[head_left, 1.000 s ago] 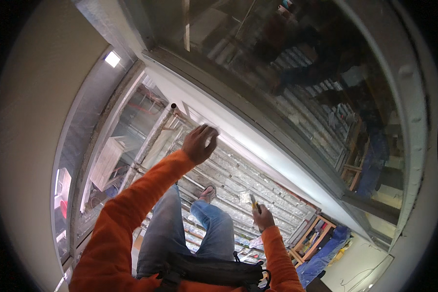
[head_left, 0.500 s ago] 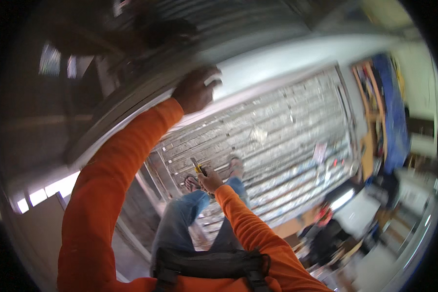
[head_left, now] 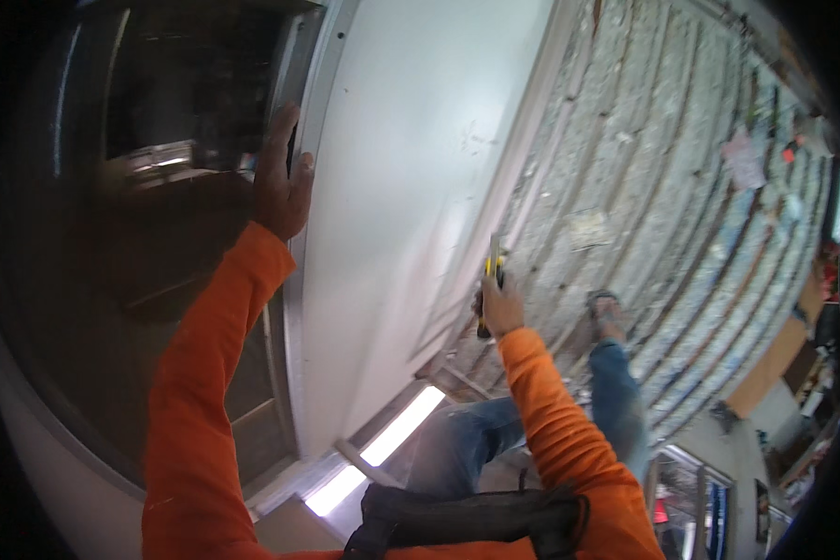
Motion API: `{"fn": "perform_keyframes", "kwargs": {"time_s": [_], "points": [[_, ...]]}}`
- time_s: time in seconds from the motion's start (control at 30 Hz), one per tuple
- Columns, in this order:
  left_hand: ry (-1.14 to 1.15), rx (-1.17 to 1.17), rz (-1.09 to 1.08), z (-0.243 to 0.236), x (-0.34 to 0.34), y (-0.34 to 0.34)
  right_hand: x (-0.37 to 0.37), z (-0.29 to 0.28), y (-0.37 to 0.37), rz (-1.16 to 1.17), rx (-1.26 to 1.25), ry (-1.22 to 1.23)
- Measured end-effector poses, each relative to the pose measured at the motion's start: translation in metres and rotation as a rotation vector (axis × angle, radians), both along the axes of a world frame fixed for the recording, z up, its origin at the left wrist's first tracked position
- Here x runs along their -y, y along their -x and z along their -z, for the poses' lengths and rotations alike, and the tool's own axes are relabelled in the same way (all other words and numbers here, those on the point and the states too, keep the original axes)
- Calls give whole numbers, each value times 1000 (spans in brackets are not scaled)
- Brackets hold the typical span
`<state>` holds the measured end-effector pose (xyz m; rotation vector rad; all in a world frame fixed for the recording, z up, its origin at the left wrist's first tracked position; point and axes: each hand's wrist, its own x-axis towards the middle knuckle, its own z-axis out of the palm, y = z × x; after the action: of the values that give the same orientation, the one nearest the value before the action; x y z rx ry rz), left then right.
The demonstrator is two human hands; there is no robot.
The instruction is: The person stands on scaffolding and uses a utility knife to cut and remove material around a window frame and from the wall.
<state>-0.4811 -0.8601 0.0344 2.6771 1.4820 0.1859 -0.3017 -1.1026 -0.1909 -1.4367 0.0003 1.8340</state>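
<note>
My left hand [head_left: 280, 185] has its fingers stretched out against the metal edge [head_left: 313, 93] of a dark glass pane [head_left: 168, 243] at the left. A smooth white panel [head_left: 401, 177] runs alongside, to the right of the pane. Lower, beside that panel's right edge, my right hand [head_left: 502, 306] grips a yellow-and-black bladed tool [head_left: 493, 263], its metal blade pointing up in the picture. Whether the blade touches anything I cannot tell.
Beyond the panel is a dusty, slatted surface [head_left: 653, 112] with scraps on it. My sandalled foot [head_left: 607, 315] is over it. A tan board [head_left: 775, 355] and clutter are at the right. A bright strip [head_left: 401, 425] shows below the panel.
The view has swung round, so the pane and panel now run upright at the left. My left hand's fingers have straightened along the frame. My right hand still holds the tool.
</note>
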Motion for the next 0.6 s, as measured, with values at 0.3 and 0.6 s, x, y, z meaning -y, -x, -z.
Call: {"fn": "perform_keyframes", "kwargs": {"time_s": [0.3,0.6], "points": [[11,-36,52,5,-6,6,-170,-13,27,136,-517,-500],[-132,-167,-87,2,-8,-15,-291,-1,52,316,-384,-912]]}}
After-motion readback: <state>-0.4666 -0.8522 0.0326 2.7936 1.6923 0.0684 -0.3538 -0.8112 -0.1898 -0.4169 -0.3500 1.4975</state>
